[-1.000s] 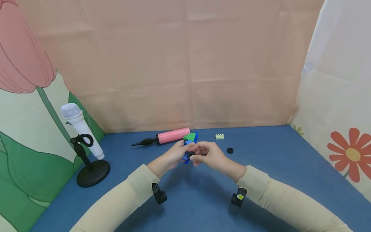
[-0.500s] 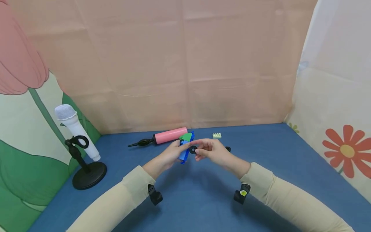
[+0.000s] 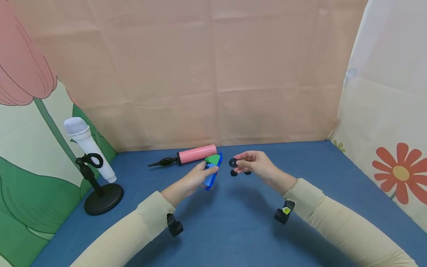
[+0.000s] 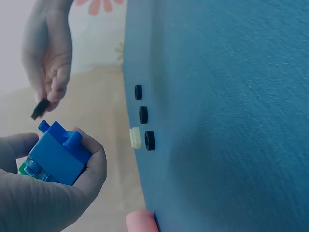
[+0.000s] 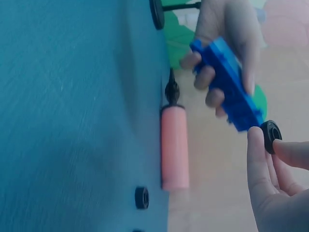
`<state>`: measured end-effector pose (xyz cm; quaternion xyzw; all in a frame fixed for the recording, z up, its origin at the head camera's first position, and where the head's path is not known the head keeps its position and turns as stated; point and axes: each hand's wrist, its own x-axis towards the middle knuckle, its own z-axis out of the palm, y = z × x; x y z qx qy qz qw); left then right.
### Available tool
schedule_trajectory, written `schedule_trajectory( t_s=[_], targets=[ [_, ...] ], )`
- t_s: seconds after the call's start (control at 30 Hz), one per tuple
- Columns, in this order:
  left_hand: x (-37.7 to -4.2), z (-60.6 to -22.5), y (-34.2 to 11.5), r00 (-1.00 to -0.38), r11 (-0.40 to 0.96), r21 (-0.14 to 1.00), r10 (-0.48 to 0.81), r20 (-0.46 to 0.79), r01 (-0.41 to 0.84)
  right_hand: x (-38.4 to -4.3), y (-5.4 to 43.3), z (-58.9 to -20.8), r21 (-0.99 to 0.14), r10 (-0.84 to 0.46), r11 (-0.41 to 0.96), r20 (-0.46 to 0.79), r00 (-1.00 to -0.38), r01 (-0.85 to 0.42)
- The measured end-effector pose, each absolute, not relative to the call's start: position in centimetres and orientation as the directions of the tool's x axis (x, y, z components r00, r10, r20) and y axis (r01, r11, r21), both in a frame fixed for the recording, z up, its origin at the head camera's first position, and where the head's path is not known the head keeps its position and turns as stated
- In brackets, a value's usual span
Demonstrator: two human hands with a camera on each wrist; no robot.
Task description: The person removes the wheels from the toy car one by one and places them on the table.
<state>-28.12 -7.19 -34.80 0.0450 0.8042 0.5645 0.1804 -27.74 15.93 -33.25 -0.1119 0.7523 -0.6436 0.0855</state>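
My left hand [image 3: 191, 181] grips a blue toy car body [image 3: 211, 176] made of building blocks with a green piece on top. Short pegs stick out of the blue block, as the left wrist view shows. My right hand [image 3: 258, 165] pinches a small black wheel [image 3: 233, 162] between thumb and fingers, a short way right of the car body and apart from it. In the left wrist view, three more black wheels [image 4: 143, 115] lie on the blue table beside a pale yellow brick [image 4: 135, 137]. The right hand hides that brick in the head view.
A pink balloon pump [image 3: 197, 154] with a black nozzle lies at the table's back edge, behind the left hand. At the left stands a white microphone [image 3: 88, 144] on a black stand [image 3: 104, 199]. Printed cloth walls border the blue table [image 3: 227, 233].
The right hand was at the car body with the wheel; it has drawn the wheel away to the right and up. The left hand keeps its grip with the car body shifted slightly left.
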Motion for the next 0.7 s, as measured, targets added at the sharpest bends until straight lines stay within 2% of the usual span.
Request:
schedule_trajectory(
  t_s=[0.43,0.7],
  targets=[
    [-26.3,-34.5,-8.2,-0.904,0.374,0.919,0.338,-0.260,-0.124,-30.2,20.1,-34.0,-0.988,-0.138,0.139,-0.091,-0.986,0.072],
    [-25.6,-34.7,-8.5,-0.897,0.348,0.930,0.364,-0.251,-0.119,-31.1,21.8,-34.3,-0.980,-0.104,0.167,-0.125,-0.987,0.107]
  ],
)
